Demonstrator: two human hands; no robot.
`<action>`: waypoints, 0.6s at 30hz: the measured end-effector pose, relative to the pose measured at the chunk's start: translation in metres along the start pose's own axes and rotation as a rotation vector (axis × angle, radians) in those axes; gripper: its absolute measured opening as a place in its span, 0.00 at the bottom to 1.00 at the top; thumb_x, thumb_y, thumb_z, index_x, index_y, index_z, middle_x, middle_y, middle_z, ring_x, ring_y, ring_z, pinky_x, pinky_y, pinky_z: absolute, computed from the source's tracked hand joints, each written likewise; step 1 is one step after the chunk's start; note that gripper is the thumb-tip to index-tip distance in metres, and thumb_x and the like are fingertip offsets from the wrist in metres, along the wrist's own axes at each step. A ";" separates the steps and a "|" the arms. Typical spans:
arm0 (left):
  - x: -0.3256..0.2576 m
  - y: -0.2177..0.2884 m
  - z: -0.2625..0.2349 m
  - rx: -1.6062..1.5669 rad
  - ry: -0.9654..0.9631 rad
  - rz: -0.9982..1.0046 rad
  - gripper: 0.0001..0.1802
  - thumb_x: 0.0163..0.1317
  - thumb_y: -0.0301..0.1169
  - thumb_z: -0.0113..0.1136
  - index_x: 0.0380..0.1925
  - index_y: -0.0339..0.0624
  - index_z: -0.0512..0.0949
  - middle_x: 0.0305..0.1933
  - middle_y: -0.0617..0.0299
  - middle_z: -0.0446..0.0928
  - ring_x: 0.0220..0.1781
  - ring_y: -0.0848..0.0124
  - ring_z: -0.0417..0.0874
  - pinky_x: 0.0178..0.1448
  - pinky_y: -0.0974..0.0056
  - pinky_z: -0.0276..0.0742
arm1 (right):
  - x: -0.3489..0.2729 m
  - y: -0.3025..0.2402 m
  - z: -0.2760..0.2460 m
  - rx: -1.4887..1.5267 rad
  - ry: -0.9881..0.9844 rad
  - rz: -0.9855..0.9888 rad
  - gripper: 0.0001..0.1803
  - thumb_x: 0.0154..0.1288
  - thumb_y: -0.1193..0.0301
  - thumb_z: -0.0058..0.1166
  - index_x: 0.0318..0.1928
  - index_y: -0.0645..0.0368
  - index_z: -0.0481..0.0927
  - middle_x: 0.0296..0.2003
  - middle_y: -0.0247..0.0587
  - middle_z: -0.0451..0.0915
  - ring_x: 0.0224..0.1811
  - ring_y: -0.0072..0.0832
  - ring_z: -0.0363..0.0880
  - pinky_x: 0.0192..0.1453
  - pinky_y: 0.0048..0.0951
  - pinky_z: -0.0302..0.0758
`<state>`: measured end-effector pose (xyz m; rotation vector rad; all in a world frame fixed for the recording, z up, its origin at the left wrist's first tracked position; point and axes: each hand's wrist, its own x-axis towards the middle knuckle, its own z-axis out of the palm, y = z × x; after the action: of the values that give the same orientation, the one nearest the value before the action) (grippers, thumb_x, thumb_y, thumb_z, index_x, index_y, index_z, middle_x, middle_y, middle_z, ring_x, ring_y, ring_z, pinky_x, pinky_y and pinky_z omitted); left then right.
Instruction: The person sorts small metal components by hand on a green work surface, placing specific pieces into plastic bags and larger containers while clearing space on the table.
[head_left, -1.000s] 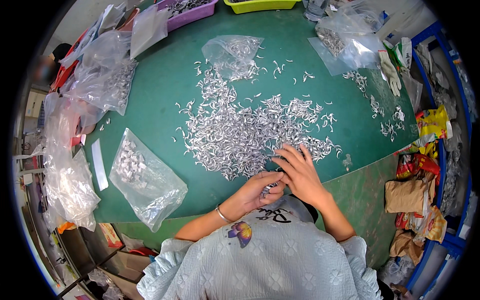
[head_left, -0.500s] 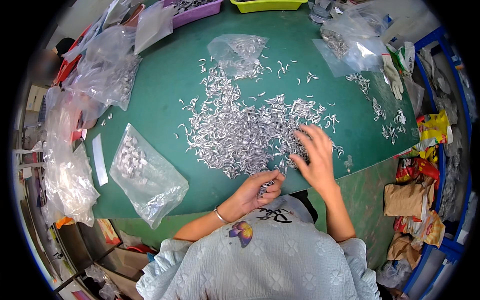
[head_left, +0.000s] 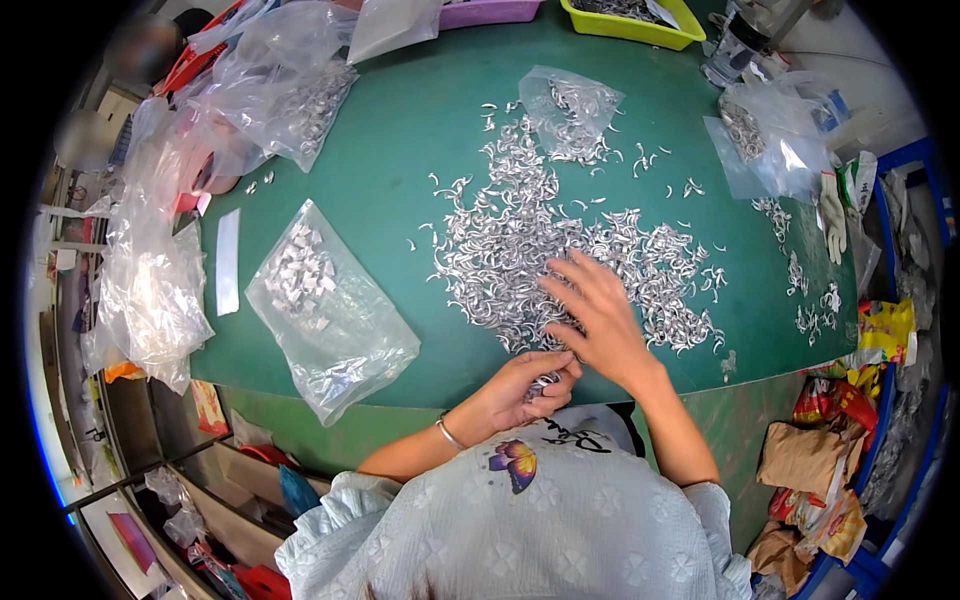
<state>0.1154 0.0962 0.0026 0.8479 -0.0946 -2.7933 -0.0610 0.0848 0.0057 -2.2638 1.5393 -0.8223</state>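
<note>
Currently sorting: right hand point(head_left: 600, 320) spread flat over heap of small curved silver metal clips point(head_left: 560, 255) mid green table point(head_left: 400, 130); left hand point(head_left: 520, 385) cupped shut around a gathered bunch. Next: more pinching.

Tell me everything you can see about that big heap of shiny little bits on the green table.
The heap is a loose spread of small, curved, silvery pieces that look like metal. It lies flat on the green table, thickest in the middle, with strays scattered around its edges. At its far end a clear bag rests on it. The right hand lies spread on its near side; the left hand, at the table's near edge, is closed on a few pieces.
</note>
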 end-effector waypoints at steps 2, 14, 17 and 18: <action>0.000 0.001 -0.001 0.006 -0.028 0.002 0.15 0.73 0.37 0.46 0.36 0.37 0.75 0.18 0.67 0.60 0.17 0.80 0.57 0.15 0.75 0.49 | 0.004 0.002 0.011 -0.007 -0.089 -0.070 0.27 0.55 0.64 0.63 0.57 0.52 0.75 0.60 0.41 0.70 0.66 0.44 0.64 0.65 0.48 0.62; -0.002 0.010 -0.007 0.005 -0.080 0.011 0.15 0.73 0.36 0.46 0.35 0.35 0.74 0.18 0.67 0.62 0.17 0.80 0.59 0.16 0.75 0.52 | -0.027 0.020 0.001 -0.330 0.020 0.104 0.23 0.56 0.69 0.58 0.55 0.49 0.77 0.54 0.43 0.72 0.56 0.41 0.69 0.58 0.43 0.65; -0.001 0.009 -0.012 -0.013 -0.117 0.001 0.14 0.73 0.37 0.47 0.37 0.36 0.75 0.19 0.67 0.62 0.17 0.80 0.60 0.16 0.75 0.53 | -0.032 0.020 -0.006 -0.359 0.071 0.174 0.21 0.56 0.73 0.56 0.52 0.51 0.79 0.50 0.42 0.74 0.54 0.41 0.70 0.57 0.43 0.65; 0.000 0.009 -0.015 -0.020 -0.133 0.001 0.14 0.73 0.37 0.48 0.38 0.36 0.75 0.20 0.67 0.62 0.18 0.80 0.61 0.16 0.75 0.53 | -0.033 0.021 -0.009 -0.382 0.069 0.196 0.20 0.56 0.74 0.56 0.51 0.52 0.79 0.50 0.42 0.74 0.53 0.41 0.70 0.56 0.43 0.65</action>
<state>0.1258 0.0874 -0.0084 0.6565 -0.0882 -2.8422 -0.0908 0.1074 -0.0079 -2.2981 2.0616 -0.5981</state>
